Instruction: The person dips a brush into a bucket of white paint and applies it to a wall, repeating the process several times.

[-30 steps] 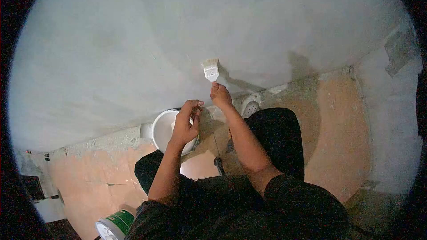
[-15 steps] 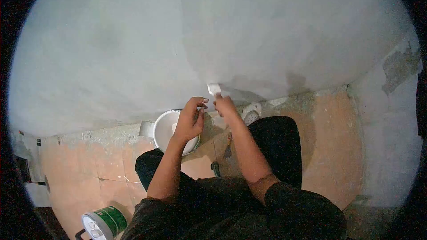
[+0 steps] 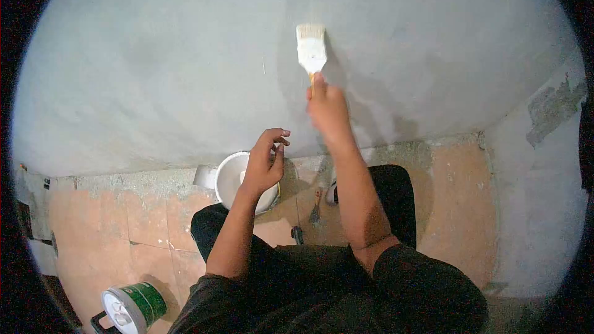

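My right hand (image 3: 329,108) is closed round the handle of a wide paintbrush (image 3: 311,48), its bristles pointing up against the grey-white wall (image 3: 185,55). White paint coats the brush's ferrule and lower bristles. My left hand (image 3: 266,164) hovers in front of a white bucket (image 3: 223,179), fingers curled and apart from the thumb, with nothing in it. Part of the bucket's inside is hidden behind that hand; pale paint shows within.
A green and white paint pail (image 3: 145,303) stands at lower left. Between my legs, a second brush (image 3: 316,204) lies on the orange tiled floor (image 3: 148,222). Bare patches mark the side wall (image 3: 544,210) on the right.
My right hand has carried the paintbrush up the wall from near its foot, and my right arm is stretched further. My left hand has stayed almost in place by the bucket.
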The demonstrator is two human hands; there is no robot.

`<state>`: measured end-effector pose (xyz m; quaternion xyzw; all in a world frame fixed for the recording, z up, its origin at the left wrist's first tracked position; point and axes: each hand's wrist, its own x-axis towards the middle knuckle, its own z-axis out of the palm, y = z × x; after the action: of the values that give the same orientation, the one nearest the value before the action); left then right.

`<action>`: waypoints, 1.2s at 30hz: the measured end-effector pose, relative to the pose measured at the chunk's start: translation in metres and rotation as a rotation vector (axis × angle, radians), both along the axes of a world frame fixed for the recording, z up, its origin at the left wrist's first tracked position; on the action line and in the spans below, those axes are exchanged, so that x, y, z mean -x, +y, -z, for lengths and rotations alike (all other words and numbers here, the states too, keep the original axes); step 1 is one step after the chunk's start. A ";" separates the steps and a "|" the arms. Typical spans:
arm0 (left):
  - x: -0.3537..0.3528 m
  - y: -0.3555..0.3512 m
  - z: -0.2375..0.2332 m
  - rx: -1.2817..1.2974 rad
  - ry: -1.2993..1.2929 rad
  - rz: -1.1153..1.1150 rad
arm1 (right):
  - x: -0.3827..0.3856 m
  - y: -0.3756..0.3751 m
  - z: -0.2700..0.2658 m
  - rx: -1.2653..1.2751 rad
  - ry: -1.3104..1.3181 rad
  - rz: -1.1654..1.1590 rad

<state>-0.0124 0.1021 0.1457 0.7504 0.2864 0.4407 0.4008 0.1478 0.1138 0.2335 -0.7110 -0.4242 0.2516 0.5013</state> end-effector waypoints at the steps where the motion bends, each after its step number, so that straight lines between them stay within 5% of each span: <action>1: 0.000 -0.002 0.000 -0.007 0.000 -0.001 | -0.002 0.011 0.034 0.044 -0.034 0.003; 4: 0.001 -0.004 0.002 -0.051 -0.027 -0.027 | -0.001 0.025 0.112 0.147 -0.288 0.113; 11: 0.004 -0.008 -0.004 -0.108 -0.037 -0.018 | -0.009 0.007 0.204 0.512 -0.112 -0.094; 13: 0.008 -0.009 -0.010 -0.087 -0.020 -0.002 | -0.009 -0.009 0.187 0.596 0.257 -0.045; 17: 0.007 -0.012 -0.013 -0.187 -0.016 -0.027 | -0.020 -0.016 0.133 0.445 0.542 -0.011; 23: 0.004 -0.014 -0.018 -0.255 0.021 0.032 | -0.026 -0.007 -0.057 0.140 0.485 -0.057; 27: 0.004 -0.018 -0.025 -0.286 0.004 0.041 | -0.010 -0.027 -0.133 -0.063 0.349 -0.078; 31: 0.003 -0.025 -0.031 -0.338 -0.014 0.033 | -0.006 -0.024 -0.137 -0.277 0.156 -0.010; 34: 0.002 -0.030 -0.033 -0.350 -0.022 0.018 | -0.024 0.028 -0.063 -0.207 -0.279 0.032; 36: 0.000 -0.033 -0.033 -0.350 -0.048 0.012 | -0.013 0.038 -0.017 -0.071 -0.345 0.110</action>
<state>-0.0121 0.0694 0.1787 0.7999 0.1910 0.4990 0.2734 0.1611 0.1523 0.2505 -0.7474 -0.4733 0.0830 0.4588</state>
